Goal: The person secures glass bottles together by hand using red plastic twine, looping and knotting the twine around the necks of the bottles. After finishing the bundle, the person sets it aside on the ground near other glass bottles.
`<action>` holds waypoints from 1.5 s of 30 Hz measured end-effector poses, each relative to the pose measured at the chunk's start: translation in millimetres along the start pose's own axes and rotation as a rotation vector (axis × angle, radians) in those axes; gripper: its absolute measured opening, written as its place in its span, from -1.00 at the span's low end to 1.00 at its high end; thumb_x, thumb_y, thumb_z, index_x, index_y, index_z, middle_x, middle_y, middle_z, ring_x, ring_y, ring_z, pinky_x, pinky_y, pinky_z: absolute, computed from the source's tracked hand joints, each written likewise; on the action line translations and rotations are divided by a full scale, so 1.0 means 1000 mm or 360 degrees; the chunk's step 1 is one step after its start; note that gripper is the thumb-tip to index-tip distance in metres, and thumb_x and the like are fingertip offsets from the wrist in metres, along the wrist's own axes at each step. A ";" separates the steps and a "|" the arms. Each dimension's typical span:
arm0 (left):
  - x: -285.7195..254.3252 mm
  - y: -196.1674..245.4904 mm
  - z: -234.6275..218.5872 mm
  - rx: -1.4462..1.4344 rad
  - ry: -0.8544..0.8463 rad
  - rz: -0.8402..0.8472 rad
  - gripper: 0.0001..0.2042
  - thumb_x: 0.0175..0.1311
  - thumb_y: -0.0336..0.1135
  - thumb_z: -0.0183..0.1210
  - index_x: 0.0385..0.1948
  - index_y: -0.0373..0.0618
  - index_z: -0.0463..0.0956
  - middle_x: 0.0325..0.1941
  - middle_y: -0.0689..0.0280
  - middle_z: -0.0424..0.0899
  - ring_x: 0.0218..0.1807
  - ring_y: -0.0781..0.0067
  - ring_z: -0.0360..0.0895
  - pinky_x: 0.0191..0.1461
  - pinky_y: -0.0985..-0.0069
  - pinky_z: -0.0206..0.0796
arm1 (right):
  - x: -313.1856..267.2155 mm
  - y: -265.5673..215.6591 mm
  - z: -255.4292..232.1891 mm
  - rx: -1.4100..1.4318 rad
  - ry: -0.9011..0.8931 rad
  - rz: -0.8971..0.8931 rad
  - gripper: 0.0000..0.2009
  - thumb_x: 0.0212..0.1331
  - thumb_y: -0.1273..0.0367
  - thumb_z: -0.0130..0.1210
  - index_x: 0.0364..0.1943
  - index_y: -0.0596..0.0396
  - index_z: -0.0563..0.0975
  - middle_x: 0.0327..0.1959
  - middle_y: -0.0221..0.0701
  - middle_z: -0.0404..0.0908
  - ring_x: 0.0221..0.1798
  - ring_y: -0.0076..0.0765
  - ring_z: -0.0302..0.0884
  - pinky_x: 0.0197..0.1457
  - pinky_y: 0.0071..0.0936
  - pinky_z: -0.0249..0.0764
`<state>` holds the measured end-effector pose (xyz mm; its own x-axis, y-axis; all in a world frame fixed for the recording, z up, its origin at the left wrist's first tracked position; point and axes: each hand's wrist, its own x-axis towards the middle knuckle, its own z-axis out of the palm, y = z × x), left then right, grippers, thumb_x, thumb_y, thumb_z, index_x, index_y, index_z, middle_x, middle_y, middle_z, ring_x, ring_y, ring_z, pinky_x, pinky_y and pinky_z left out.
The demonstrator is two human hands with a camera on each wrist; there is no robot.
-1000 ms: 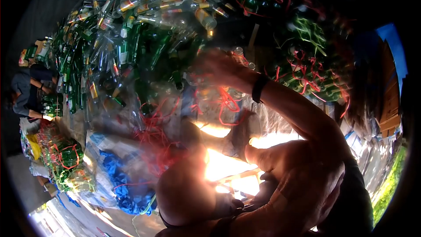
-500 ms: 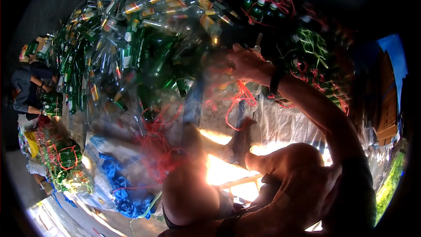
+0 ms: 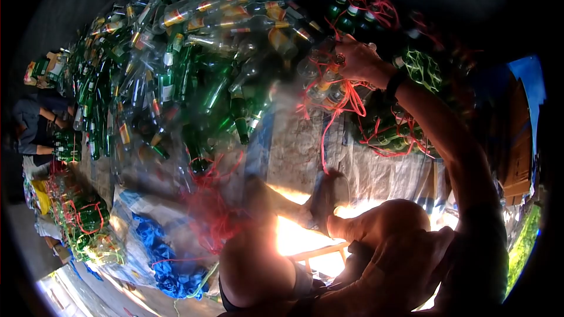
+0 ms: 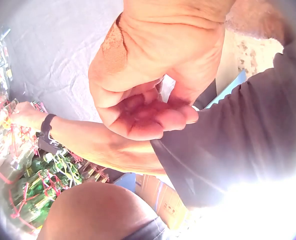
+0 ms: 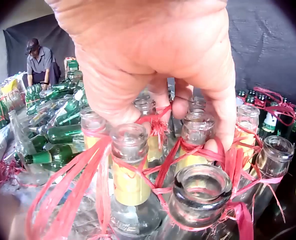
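Note:
My right hand [image 3: 361,61] grips a bundle of clear glass bottles [image 5: 130,187] by the necks, its fingers reaching down among them in the right wrist view. Red plastic twine [image 5: 70,192] binds the necks, and loose strands trail from the bundle. Yellow labels show on several of these bottles. Beside the bundle in the head view are green bottles [image 3: 385,135] tied with red twine. In the left wrist view my left hand [image 4: 155,85] hangs loosely curled with nothing held, near a dark-clothed leg [image 4: 238,125].
A large heap of loose green and clear bottles [image 3: 167,85] lies to the left. More tied green bottles [image 3: 346,20] stand at the back. Tangled red twine [image 3: 214,211] and a blue plastic bag [image 3: 167,267] lie on the floor. Another person [image 5: 40,65] sits beyond the heap.
My right hand has moved right and farther back, carrying the tied bundle of clear bottles with it. The loose heap on the left stays in place.

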<state>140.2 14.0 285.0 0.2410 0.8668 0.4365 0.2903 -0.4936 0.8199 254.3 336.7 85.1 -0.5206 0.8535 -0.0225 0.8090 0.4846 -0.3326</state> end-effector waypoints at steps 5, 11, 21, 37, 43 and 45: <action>0.007 0.000 -0.002 -0.0151 -0.0416 -0.0348 -0.86 -0.03 -0.25 0.29 -0.66 -0.06 0.65 -0.70 0.28 0.50 -0.46 0.20 0.49 -0.20 0.16 0.32 | 0.013 0.016 -0.023 -0.0322 -0.0070 0.0110 -0.57 -0.06 0.38 0.34 0.02 0.02 0.64 0.06 -0.25 0.57 0.17 0.06 0.62 0.16 -0.01 0.56; 0.016 -0.004 -0.003 -0.0003 -0.0578 -0.0366 -0.89 -0.10 -0.26 0.36 -0.67 -0.04 0.69 -0.67 0.31 0.59 -0.46 0.21 0.54 -0.26 0.17 0.40 | 0.024 0.047 -0.028 -0.0154 -0.0142 0.0314 -0.44 0.05 0.38 0.33 0.25 -0.02 0.61 0.15 -0.16 0.61 0.22 0.14 0.62 0.23 -0.05 0.57; 0.014 -0.013 0.015 -0.0052 -0.0552 -0.0478 -0.90 -0.11 -0.32 0.41 -0.67 -0.05 0.69 -0.68 0.38 0.60 -0.51 0.29 0.54 -0.22 0.19 0.45 | 0.038 0.055 -0.018 -0.0175 -0.0093 0.0334 -0.57 0.18 0.31 0.30 0.19 -0.05 0.64 0.09 -0.10 0.71 0.18 0.05 0.68 0.20 -0.10 0.58; 0.065 -0.032 -0.052 0.0102 -0.1089 -0.0296 -0.95 -0.03 -0.39 0.37 -0.58 -0.09 0.70 -0.59 0.36 0.66 -0.50 0.31 0.54 -0.16 0.22 0.41 | 0.057 0.062 -0.015 -0.0140 -0.0138 0.0363 -0.51 0.15 0.11 0.37 0.11 0.07 0.66 0.24 -0.07 0.57 0.25 0.20 0.62 0.22 0.02 0.56; 0.074 -0.051 -0.085 0.0287 -0.1071 -0.0362 -0.95 -0.05 -0.39 0.37 -0.58 -0.10 0.70 -0.59 0.35 0.66 -0.51 0.30 0.53 -0.19 0.22 0.40 | 0.058 0.037 -0.028 0.0037 -0.0232 0.0399 -0.47 0.19 0.01 0.33 0.09 0.11 0.65 0.18 -0.10 0.63 0.25 0.12 0.63 0.23 0.01 0.56; 0.075 -0.056 -0.090 0.0311 -0.1080 -0.0366 -0.95 -0.05 -0.39 0.36 -0.58 -0.11 0.70 -0.59 0.34 0.66 -0.51 0.30 0.53 -0.20 0.23 0.40 | 0.060 0.040 -0.017 -0.0180 -0.0095 0.0231 -0.48 0.17 0.05 0.33 0.09 0.12 0.64 0.13 -0.11 0.65 0.27 0.12 0.61 0.27 0.01 0.54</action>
<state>59.1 112.5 305.2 0.6551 0.7467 -0.1153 0.5467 -0.3631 0.7545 260.0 410.4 86.9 -0.4086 0.9048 -0.1196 0.9006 0.3785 -0.2138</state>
